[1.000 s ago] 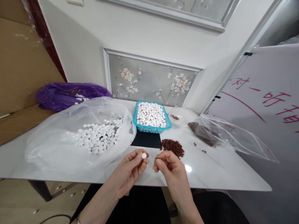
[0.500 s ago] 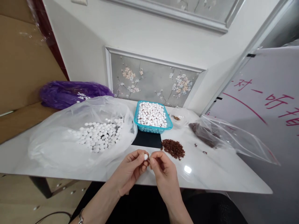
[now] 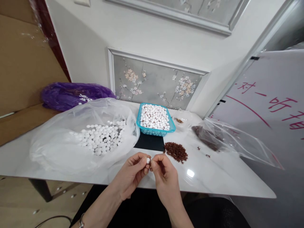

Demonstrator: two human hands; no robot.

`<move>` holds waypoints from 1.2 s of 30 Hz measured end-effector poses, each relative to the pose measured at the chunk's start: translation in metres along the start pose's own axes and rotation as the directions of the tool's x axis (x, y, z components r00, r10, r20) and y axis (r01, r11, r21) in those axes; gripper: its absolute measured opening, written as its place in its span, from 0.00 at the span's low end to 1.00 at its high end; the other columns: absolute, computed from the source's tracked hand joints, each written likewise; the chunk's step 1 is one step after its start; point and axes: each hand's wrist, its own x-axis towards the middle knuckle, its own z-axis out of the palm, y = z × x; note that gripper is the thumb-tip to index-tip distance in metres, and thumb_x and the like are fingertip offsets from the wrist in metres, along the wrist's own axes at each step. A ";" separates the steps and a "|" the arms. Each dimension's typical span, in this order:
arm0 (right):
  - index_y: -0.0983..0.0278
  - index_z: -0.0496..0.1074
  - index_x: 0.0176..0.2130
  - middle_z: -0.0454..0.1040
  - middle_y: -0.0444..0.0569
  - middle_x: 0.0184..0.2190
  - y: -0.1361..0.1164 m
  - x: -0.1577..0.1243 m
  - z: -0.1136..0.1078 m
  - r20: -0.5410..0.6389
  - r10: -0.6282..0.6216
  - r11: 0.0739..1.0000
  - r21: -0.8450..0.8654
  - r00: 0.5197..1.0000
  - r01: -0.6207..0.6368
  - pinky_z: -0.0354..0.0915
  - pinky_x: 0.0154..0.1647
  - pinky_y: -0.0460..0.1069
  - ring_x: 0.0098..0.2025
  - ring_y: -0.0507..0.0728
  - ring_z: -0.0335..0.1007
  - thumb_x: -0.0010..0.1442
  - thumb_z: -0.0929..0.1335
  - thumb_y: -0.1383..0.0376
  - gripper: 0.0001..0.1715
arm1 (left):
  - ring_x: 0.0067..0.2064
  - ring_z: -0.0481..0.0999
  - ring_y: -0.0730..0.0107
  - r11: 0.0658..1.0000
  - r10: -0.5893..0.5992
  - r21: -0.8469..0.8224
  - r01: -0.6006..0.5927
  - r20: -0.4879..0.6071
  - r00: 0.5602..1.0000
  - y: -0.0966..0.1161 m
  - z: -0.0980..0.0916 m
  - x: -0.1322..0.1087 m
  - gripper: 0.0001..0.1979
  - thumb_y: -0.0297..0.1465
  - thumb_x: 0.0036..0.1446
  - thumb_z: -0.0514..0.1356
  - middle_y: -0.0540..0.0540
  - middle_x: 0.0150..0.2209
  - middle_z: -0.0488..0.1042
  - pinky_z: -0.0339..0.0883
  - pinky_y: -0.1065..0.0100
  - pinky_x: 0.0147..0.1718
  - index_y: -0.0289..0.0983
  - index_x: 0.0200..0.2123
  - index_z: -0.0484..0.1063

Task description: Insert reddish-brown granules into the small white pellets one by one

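Between the thumb and fingers of my left hand point(image 3: 136, 167) is a small white ball point(image 3: 148, 160). My right hand point(image 3: 164, 169) is pinched closed right beside the ball, its fingertips meeting those of the left. A small reddish-brown bit shows at the fingertips; most of it is hidden. Just beyond the hands lies a pile of small reddish-brown star-shaped pieces point(image 3: 176, 152). Farther back, a blue plastic basket point(image 3: 155, 131) is heaped with white balls that have brown showing among them. To the left, a clear plastic bag point(image 3: 54, 142) holds many loose white balls point(image 3: 102, 139).
A black mat point(image 3: 152, 142) lies partly under the basket. At the right is a zip bag point(image 3: 211, 136) of brown pieces, with two stray pieces nearby. A purple bag point(image 3: 71, 95) sits at the back left. White balls are scattered on the floor point(image 3: 61, 209).
My right hand has shifted slightly left, bringing its fingertips closer against the white ball. The left hand keeps its hold almost unmoved.
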 end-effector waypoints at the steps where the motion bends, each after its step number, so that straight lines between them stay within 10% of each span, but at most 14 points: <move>1: 0.62 0.63 0.31 0.67 0.43 0.25 0.000 0.000 0.000 -0.006 -0.004 1.000 -0.007 1.000 0.004 0.62 0.31 0.46 0.29 0.52 0.65 0.63 0.61 0.64 0.08 | 0.26 0.65 0.82 1.000 0.005 0.006 -0.005 -0.003 1.000 0.000 0.000 0.000 0.06 0.31 0.48 0.66 0.51 0.25 0.69 0.64 0.80 0.30 0.33 0.26 0.73; 25: 0.62 0.62 0.31 0.62 0.40 0.24 0.008 0.003 0.001 -0.109 0.042 0.991 -0.119 0.993 -0.055 0.61 0.27 0.44 0.25 0.50 0.60 0.58 0.64 0.66 0.04 | 0.28 0.66 0.78 0.989 0.070 0.130 -0.066 -0.027 0.997 -0.003 0.002 0.003 0.05 0.30 0.47 0.66 0.52 0.24 0.70 0.62 0.74 0.35 0.34 0.26 0.74; 31: 0.62 0.67 0.39 0.69 0.44 0.30 0.003 0.009 -0.013 0.154 0.071 0.987 0.132 0.986 -0.092 0.65 0.34 0.46 0.31 0.52 0.67 0.61 0.62 0.63 0.07 | 0.26 0.65 0.80 0.996 0.039 0.079 -0.040 0.014 0.999 0.000 0.004 0.003 0.06 0.31 0.48 0.65 0.52 0.24 0.70 0.62 0.75 0.32 0.34 0.29 0.73; 36: 0.60 0.71 0.48 0.67 0.47 0.36 -0.006 0.009 -0.028 0.297 -0.039 0.999 0.027 0.954 0.032 0.65 0.38 0.47 0.36 0.53 0.67 0.63 0.61 0.64 0.15 | 0.25 0.67 0.80 0.998 0.003 0.063 -0.003 0.011 1.000 0.002 0.006 0.002 0.11 0.29 0.48 0.66 0.54 0.22 0.70 0.63 0.75 0.31 0.37 0.36 0.69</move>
